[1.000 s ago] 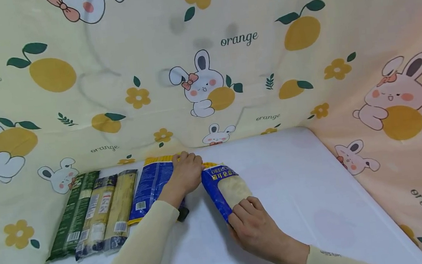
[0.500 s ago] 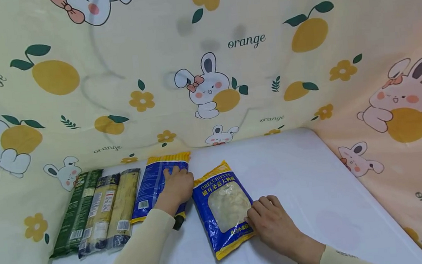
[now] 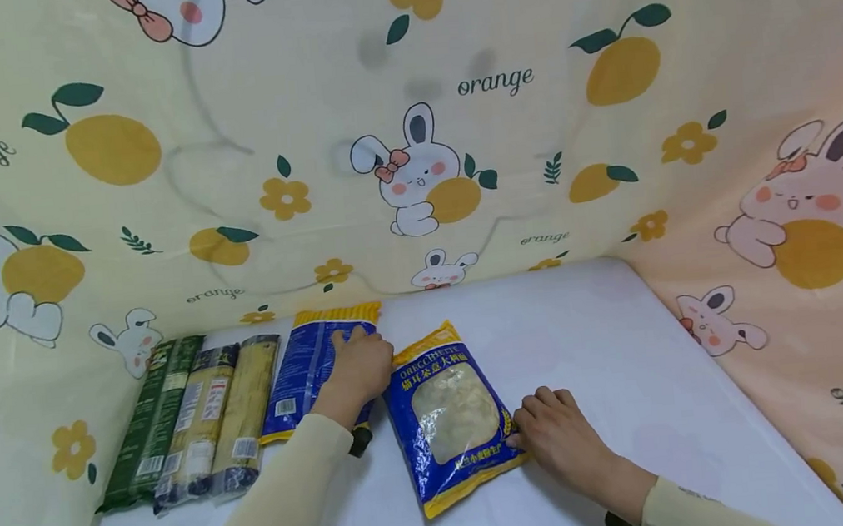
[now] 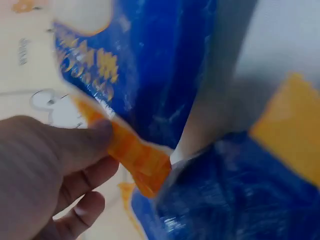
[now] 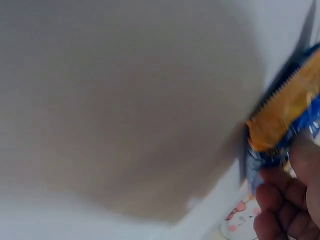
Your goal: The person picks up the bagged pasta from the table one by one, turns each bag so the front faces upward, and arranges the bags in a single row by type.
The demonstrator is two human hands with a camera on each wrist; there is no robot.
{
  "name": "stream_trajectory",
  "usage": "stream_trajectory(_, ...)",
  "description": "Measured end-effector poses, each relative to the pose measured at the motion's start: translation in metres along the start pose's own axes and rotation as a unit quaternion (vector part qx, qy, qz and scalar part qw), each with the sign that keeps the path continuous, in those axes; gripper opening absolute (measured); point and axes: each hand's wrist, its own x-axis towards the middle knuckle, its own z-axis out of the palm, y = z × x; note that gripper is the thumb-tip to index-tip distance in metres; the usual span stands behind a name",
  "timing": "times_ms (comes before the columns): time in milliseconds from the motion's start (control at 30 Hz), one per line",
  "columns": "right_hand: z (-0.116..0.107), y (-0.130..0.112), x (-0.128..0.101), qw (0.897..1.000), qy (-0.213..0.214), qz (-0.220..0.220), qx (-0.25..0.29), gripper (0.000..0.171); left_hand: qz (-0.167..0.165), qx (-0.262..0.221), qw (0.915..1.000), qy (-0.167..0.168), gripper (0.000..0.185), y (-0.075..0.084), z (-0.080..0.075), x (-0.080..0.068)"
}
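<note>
- Right hand (image 3: pixel 557 435) has curled fingers pinching the lower right edge of the orecchiette bag (image 3: pixel 450 415), a crinkly blue plastic pouch with yellow ends and a clear window, lying flat on the white table (image 3: pixel 626 362).
- Left hand (image 3: pixel 355 369) rests on the long blue pasta pack (image 3: pixel 303 373) and pinches the bag's yellow top seal; only the left wrist view shows that, and it's blurry.
- Three slim spaghetti packs (image 3: pixel 187 417) lie side by side, left of that.
- Right wrist view is mostly blur.
</note>
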Motion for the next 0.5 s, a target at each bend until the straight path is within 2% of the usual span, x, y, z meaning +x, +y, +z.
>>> stream_trajectory(133, -0.005, -0.006, 0.011, 0.998, -0.036, -0.018, 0.042, 0.025, -0.004, 0.011, 0.9999, -0.005, 0.013, -0.001, 0.009, -0.001)
stream_trajectory(300, 0.000, -0.006, 0.016, 0.996, -0.018, -0.030, 0.081, 0.017, -0.008, 0.015, 0.9999, -0.003, 0.017, 0.001, 0.012, 0.000)
stream_trajectory(400, 0.000, 0.001, 0.018, 0.997, 0.001, -0.036, 0.063, 0.021, -0.004, 0.028, 0.9993, 0.025, 0.018, 0.004, 0.012, 0.004)
stream_trajectory(500, -0.005, 0.016, 0.023, 0.998, 0.025, -0.044, 0.029, 0.019, 0.000, 0.037, 0.9956, 0.086, 0.018, 0.007, 0.010, 0.010)
